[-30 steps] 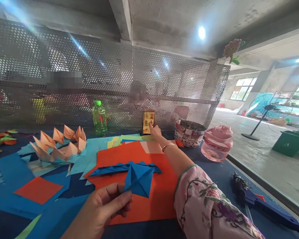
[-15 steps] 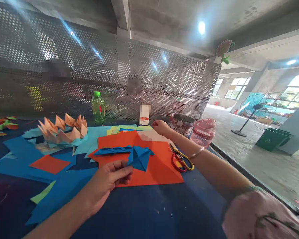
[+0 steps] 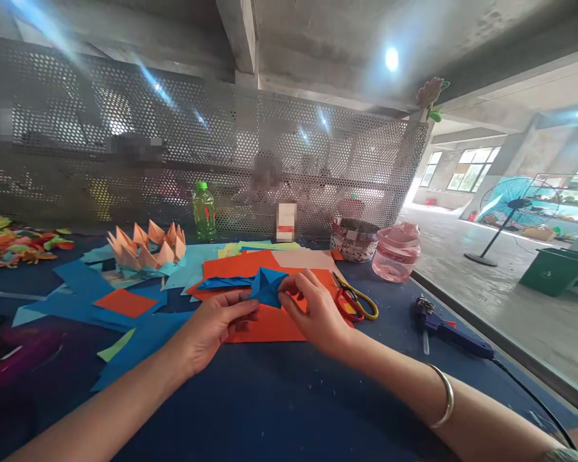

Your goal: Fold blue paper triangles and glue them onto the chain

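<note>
A small folded square of blue paper is held up between both hands. My left hand pinches its lower left corner, and my right hand has its thumb and fingers closed on the right edge. Behind it, a strip of folded blue paper lies on sheets of orange paper. Scissors with red and yellow handles lie just right of my right hand. A ring of pointed peach paper folds stands farther left.
Blue sheets, an orange square and a green scrap lie on the left. A green-capped bottle, patterned round container and pink container stand behind. A corded glue gun lies at right, near the table edge.
My right hand has come back from the far side of the table and now grips the blue folded paper's right edge. The view has shifted, showing the glue gun.
</note>
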`<state>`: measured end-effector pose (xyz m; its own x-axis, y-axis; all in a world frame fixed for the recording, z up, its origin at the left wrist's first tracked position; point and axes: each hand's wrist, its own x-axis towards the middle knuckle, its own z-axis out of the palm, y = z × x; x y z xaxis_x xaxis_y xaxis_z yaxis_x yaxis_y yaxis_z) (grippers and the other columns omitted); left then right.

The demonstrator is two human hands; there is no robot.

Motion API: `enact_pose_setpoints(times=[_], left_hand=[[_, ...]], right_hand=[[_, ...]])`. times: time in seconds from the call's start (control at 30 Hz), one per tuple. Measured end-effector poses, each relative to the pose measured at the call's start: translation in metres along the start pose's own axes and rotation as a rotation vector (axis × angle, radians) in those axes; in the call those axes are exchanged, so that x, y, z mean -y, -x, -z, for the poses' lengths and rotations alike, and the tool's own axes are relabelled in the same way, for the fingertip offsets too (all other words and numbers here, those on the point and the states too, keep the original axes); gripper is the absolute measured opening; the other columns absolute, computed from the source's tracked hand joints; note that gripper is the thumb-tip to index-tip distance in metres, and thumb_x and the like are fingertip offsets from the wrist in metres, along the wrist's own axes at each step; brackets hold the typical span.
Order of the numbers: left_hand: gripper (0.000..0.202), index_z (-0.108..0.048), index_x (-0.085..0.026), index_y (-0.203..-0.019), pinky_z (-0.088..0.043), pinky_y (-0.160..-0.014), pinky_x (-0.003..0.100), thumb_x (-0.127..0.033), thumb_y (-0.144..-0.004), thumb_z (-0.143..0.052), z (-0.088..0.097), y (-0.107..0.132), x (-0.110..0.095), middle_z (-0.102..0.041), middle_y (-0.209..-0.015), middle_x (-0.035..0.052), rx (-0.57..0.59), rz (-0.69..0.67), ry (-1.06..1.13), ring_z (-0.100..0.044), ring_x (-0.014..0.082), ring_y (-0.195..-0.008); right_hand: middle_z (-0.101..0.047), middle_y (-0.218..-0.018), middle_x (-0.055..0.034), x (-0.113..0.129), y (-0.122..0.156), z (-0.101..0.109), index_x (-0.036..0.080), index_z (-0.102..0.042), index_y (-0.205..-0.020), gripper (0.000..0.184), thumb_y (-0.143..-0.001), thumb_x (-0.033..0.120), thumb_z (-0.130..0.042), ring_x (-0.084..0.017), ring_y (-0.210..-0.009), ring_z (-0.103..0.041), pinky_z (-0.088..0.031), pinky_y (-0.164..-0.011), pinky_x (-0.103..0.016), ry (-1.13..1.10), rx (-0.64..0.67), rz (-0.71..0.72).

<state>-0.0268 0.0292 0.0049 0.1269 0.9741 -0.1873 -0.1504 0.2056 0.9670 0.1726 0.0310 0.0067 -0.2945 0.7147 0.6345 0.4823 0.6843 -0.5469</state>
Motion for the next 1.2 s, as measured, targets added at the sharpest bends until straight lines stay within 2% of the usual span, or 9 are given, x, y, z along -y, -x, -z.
enact_pose_setpoints(times=[0.1, 0.27, 0.4, 0.63, 0.8, 0.93, 1.07, 1.2], left_hand=[[0.030, -0.073, -0.018, -0.078, -0.047, -0.065, 0.022, -0.036, -0.059, -0.087, -0.003, 0.003, 0.001, -0.070, -0.077, 0.0010, 0.033, 0.008, -0.069, -0.061, 0.0126, -0.072], [0.025, -0.074, -0.018, -0.077, -0.047, -0.066, 0.020, -0.037, -0.065, -0.084, -0.009, 0.008, 0.003, -0.070, -0.077, 0.0013, 0.131, -0.024, -0.157, -0.063, 0.0134, -0.077], [0.026, -0.075, -0.018, -0.077, -0.048, -0.065, 0.020, -0.036, -0.062, -0.085, -0.012, 0.009, 0.004, -0.071, -0.078, 0.0015, 0.137, -0.036, -0.152, -0.064, 0.0145, -0.079], [0.029, -0.077, -0.016, -0.088, -0.053, -0.079, 0.025, -0.033, -0.065, -0.084, -0.011, 0.010, 0.006, -0.075, -0.098, 0.0077, 0.222, -0.037, -0.144, -0.068, 0.0221, -0.097], [0.024, -0.078, -0.015, -0.091, -0.056, -0.079, 0.022, -0.023, -0.069, -0.080, -0.014, 0.011, 0.007, -0.077, -0.097, 0.0085, 0.233, -0.009, -0.077, -0.070, 0.0218, -0.097], [0.015, -0.078, -0.014, -0.088, -0.059, -0.076, 0.021, -0.010, -0.076, -0.071, -0.018, 0.012, 0.004, -0.078, -0.093, 0.0078, 0.232, 0.022, -0.002, -0.073, 0.0181, -0.086], [0.019, -0.079, -0.014, -0.083, -0.060, -0.073, 0.019, -0.004, -0.082, -0.063, -0.021, 0.015, 0.001, -0.079, -0.087, 0.0069, 0.196, 0.028, 0.042, -0.074, 0.0161, -0.080], [0.020, -0.078, -0.011, -0.080, -0.060, -0.073, 0.019, -0.002, -0.083, -0.061, -0.020, 0.015, 0.001, -0.079, -0.083, 0.0089, 0.167, 0.034, 0.036, -0.074, 0.0166, -0.078]], right_hand=[[-0.052, -0.081, -0.0006, -0.001, 0.008, 0.001, 0.021, -0.061, -0.087, 0.005, -0.090, 0.021, -0.057, -0.014, -0.073, -0.052, -0.042, -0.065, -0.026, 0.025, 0.012, -0.064], [-0.054, -0.082, -0.0001, -0.002, 0.017, -0.001, 0.020, -0.064, -0.095, 0.009, -0.086, 0.022, -0.065, -0.013, -0.074, -0.052, -0.043, -0.067, -0.025, -0.035, 0.014, -0.091], [-0.059, -0.082, -0.0003, -0.002, 0.021, -0.006, 0.019, -0.064, -0.085, 0.003, -0.083, 0.018, -0.067, -0.012, -0.074, -0.054, -0.042, -0.066, -0.024, -0.073, -0.001, -0.058], [-0.064, -0.073, 0.0021, 0.001, 0.025, -0.008, 0.020, -0.066, -0.084, 0.002, -0.083, 0.019, -0.068, -0.012, -0.070, -0.055, -0.042, -0.065, -0.023, -0.108, -0.006, -0.047], [-0.066, -0.072, 0.0022, 0.001, 0.026, -0.011, 0.019, -0.067, -0.085, 0.006, -0.081, 0.015, -0.064, -0.011, -0.066, -0.055, -0.042, -0.064, -0.023, -0.126, -0.047, -0.035], [-0.065, -0.073, 0.0014, 0.002, 0.026, -0.009, 0.019, -0.069, -0.086, 0.013, -0.080, 0.010, -0.062, -0.011, -0.068, -0.055, -0.042, -0.065, -0.023, -0.122, -0.077, 0.028], [-0.064, -0.075, 0.0002, 0.001, 0.026, -0.006, 0.020, -0.071, -0.087, 0.018, -0.079, 0.008, -0.061, -0.012, -0.071, -0.057, -0.043, -0.064, -0.023, -0.116, -0.083, 0.078], [-0.067, -0.080, -0.0017, -0.002, 0.025, -0.003, 0.021, -0.072, -0.086, 0.021, -0.080, 0.007, -0.058, -0.014, -0.077, -0.059, -0.046, -0.069, -0.026, -0.075, -0.067, 0.173]])
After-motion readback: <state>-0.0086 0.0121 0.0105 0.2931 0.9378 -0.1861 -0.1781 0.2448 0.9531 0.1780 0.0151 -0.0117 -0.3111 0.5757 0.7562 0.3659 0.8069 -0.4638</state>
